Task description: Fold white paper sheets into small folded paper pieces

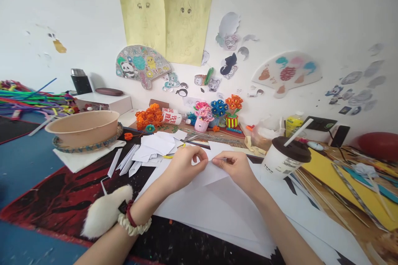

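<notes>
My left hand (189,163) and my right hand (234,167) are close together over large white sheets (230,211). Each hand pinches the edge of a smaller piece of white paper (209,174), which hangs below the fingers. To the left of my left hand lies a loose pile of cut and folded white paper pieces (157,145). A yellow strip (168,157) shows beside my left hand. Scrunchies circle my left wrist.
A lidded cup with a straw (286,157) stands right of my right hand. At the left are a beige basin (82,126) and a white furry object (107,213). Craft flowers (203,112) line the back by the wall. Yellow card (329,169) lies at the right.
</notes>
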Motion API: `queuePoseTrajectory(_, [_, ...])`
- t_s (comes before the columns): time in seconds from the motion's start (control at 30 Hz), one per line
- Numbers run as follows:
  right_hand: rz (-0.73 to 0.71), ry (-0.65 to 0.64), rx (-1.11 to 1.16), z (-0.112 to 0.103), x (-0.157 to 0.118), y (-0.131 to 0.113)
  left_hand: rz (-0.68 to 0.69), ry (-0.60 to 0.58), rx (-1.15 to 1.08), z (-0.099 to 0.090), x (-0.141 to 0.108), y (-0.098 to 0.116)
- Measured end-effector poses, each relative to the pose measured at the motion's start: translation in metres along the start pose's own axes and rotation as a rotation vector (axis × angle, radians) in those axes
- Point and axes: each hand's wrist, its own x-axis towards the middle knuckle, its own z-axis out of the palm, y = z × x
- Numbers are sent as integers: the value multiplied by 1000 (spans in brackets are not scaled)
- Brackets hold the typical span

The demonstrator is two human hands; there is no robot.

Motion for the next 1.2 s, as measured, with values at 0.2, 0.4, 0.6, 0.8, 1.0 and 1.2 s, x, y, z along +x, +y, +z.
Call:
queuePoseTrajectory(0.2, [0, 156, -25, -20, 5, 9, -1, 34, 22, -3, 1, -6])
queuePoseTrajectory(0.4, [29, 377, -121, -29, 7, 20, -51, 108, 6, -9, 1, -10])
queuePoseTrajectory(0.6, [-44, 198, -103, -9, -1, -1, -80, 84, -120, 0, 2, -7])
queuePoseTrajectory(0.8, [-102, -207, 26, 6, -6, -18, -116, 61, -190, 3, 3, -12])
queuePoseTrajectory(1.0, [-39, 149, -71, 2, -5, -15, -74, 11, -70, 2, 2, -10])
queuePoseTrajectory(1.2, [-11, 90, -153, 7, -6, -12, -32, -32, -80, 5, 0, -5])
